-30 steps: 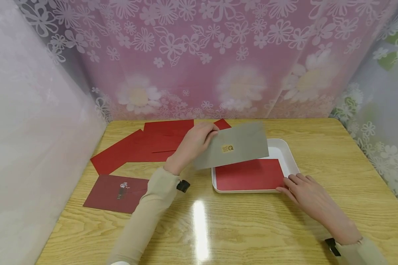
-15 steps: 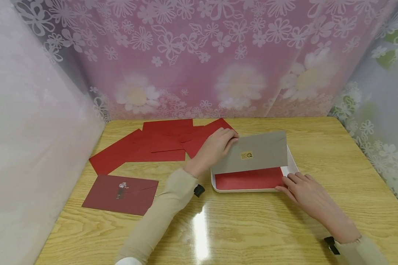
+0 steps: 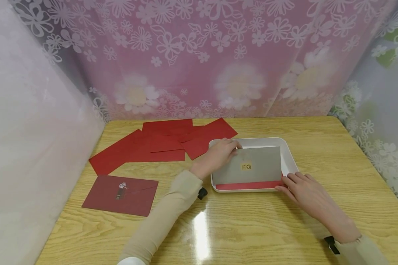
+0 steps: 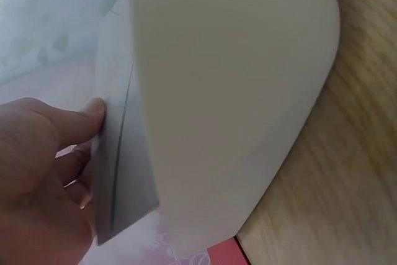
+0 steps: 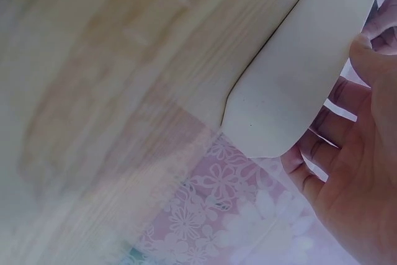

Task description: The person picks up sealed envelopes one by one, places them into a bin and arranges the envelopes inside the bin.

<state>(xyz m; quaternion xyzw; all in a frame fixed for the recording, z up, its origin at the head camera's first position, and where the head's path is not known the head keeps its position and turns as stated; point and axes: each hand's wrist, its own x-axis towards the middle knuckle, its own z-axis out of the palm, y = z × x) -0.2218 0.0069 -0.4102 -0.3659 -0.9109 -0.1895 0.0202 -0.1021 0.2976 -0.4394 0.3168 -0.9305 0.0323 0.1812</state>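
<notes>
In the head view my left hand [image 3: 219, 154] pinches a grey envelope [image 3: 263, 167] near its upper left corner. A small gold label marks the envelope's face. It leans inside a white tray [image 3: 288, 154], over a red envelope [image 3: 248, 186] that shows as a strip along the front. My right hand [image 3: 303, 193] grips the tray's front right corner, fingers at the rim. In the left wrist view the thumb lies on the near side of the grey envelope [image 4: 133, 178], beyond the tray wall [image 4: 236, 91]. The right wrist view shows fingertips along the tray's rim [image 5: 285, 85].
Several red envelopes [image 3: 156, 147] overlap at the table's back left, one reaching close to the tray. A maroon envelope [image 3: 136, 197] with a printed flower motif lies at the front left. Floral curtains [image 3: 185, 73] hang behind and beside the wooden table [image 3: 252, 228].
My left hand has carried the grey envelope right, then down into the tray, and its lower edge now covers most of the red envelope there. The right hand stays at the tray's corner.
</notes>
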